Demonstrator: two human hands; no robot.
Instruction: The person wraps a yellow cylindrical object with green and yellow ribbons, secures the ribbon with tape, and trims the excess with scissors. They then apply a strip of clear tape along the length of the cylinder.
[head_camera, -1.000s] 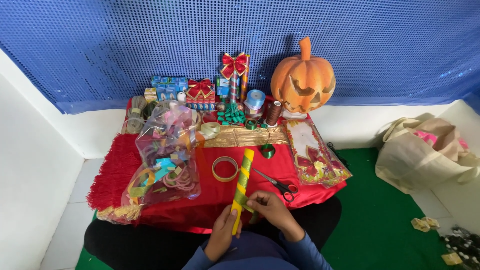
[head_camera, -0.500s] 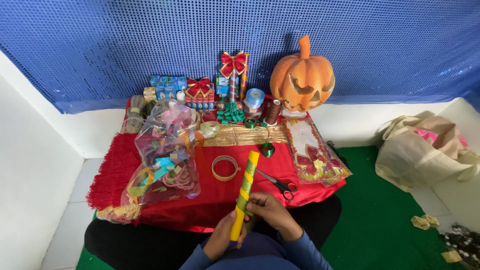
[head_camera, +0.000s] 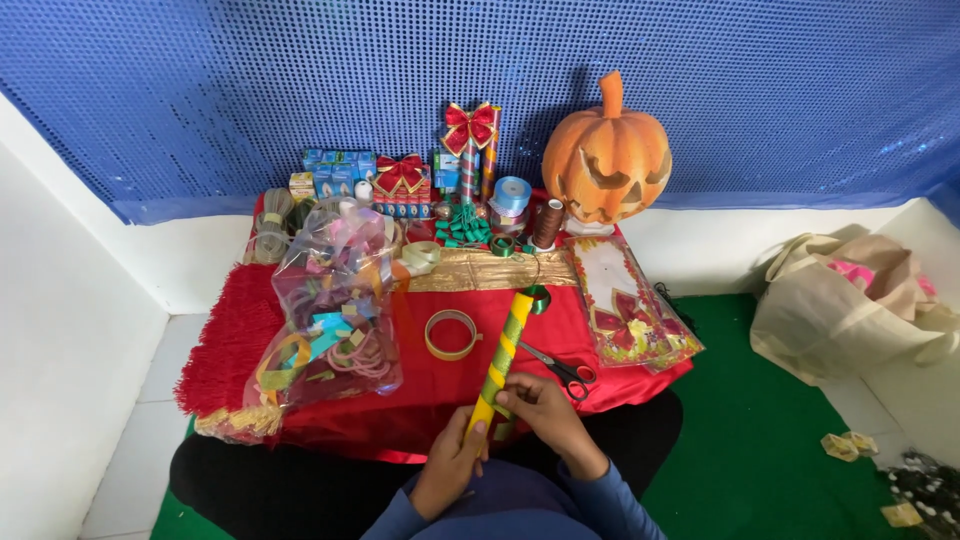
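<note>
I've got 2 hands on the yellow tube (head_camera: 505, 345): left hand (head_camera: 452, 462) grips its bottom, right hand (head_camera: 540, 405) pinches it just beside the scissors (head_camera: 558, 367).

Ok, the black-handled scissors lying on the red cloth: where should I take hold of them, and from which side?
Take the black-handled scissors by the looped handles, their right end; the blades point left toward the yellow tube with green spiral ribbon. Come from above on the right, beside the right hand. They lie flat, closed and clear of other things, so the handle loops are probably the safest grip.
</note>
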